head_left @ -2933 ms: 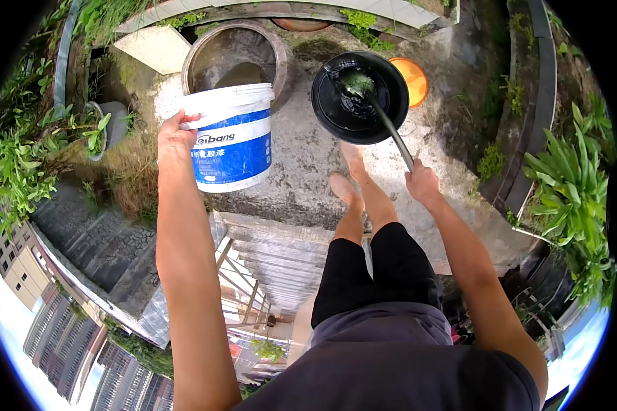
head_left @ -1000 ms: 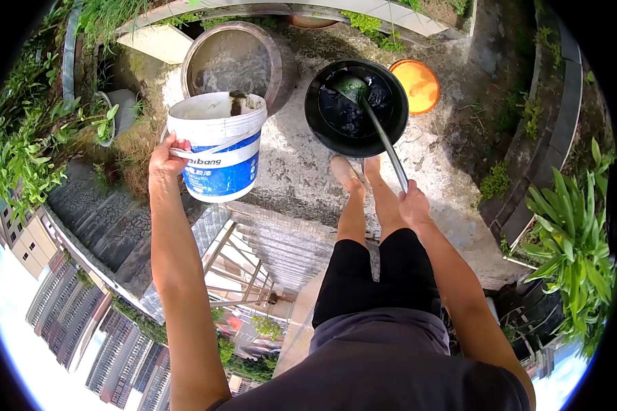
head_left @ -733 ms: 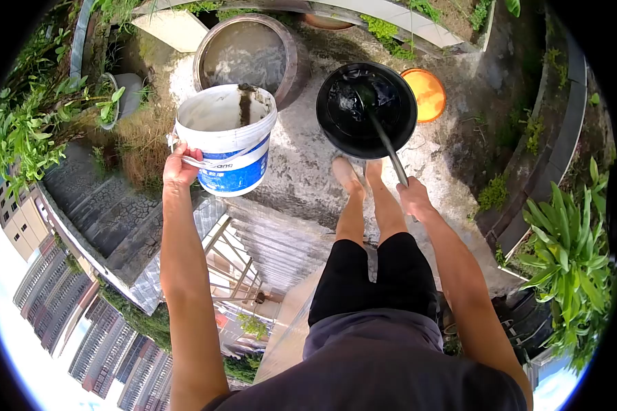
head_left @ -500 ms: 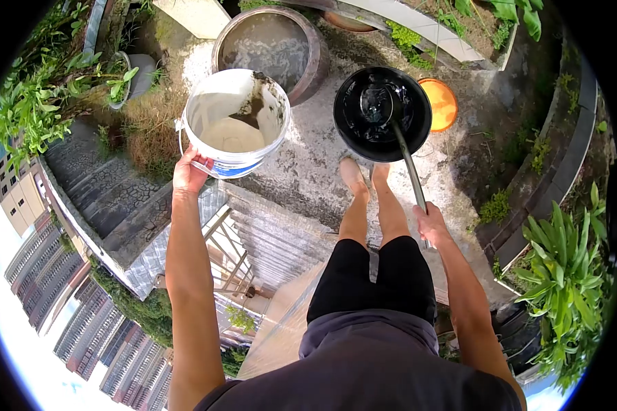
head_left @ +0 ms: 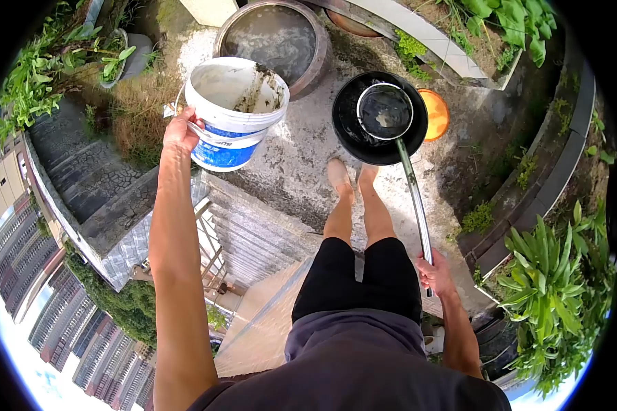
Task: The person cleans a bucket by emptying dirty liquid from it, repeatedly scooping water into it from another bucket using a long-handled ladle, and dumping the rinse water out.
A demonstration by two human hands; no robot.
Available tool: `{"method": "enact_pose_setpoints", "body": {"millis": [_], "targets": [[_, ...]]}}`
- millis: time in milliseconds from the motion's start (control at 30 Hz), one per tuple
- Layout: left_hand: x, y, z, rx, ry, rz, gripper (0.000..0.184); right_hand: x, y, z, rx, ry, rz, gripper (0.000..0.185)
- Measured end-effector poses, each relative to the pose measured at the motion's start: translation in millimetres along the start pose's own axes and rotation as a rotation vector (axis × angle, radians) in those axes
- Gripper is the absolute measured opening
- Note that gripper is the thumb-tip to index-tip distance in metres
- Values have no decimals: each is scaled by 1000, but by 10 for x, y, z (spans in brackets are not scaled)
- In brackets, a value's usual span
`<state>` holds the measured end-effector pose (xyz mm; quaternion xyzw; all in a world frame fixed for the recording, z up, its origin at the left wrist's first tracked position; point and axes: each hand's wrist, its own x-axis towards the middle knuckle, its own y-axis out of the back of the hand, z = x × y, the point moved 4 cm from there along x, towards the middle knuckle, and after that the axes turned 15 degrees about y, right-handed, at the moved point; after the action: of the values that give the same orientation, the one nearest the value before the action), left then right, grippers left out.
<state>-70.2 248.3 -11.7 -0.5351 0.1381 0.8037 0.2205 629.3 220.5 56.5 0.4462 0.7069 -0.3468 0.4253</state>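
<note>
My left hand (head_left: 183,130) is closed on the handle strap of a white and blue bucket (head_left: 227,147), held tilted at the left. Dark dirt streaks its inner wall. My right hand (head_left: 433,271) grips the lower end of a long metal handle belonging to a round ladle (head_left: 384,113). The ladle's head is above a black basin (head_left: 346,133) of dark liquid, with a brownish patch in its middle. Whether that head is solid or mesh, I cannot tell.
A large round clay vat (head_left: 320,51) of murky water stands behind the bucket. Beside the basin lies an orange round object (head_left: 435,114). Curved planter edging (head_left: 528,222) and leafy plants (head_left: 545,281) line the right. At left, a low wall drops toward distant buildings.
The ladle has risen out of the basin and come nearer, my right hand drawing back toward my body. The bucket has tipped so more of its blue side shows.
</note>
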Motion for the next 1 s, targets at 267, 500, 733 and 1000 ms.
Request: {"method": "enact_pose_setpoints", "body": {"millis": [267,500,733,1000], "targets": [[36,-54,66,-42,-17,43,8,-188,-386,-698,-137,146,-12,19],[83,-147,217,-46,2,33,10,417,-879,-1536,-549,359,-98,19],[212,-183,287,7,11,42,9,819,-1319,-2050,-518,326,-269,19],[13,25,54,-184,54,4,9,611,-1355,-2260,-622,310,-232,19]]}}
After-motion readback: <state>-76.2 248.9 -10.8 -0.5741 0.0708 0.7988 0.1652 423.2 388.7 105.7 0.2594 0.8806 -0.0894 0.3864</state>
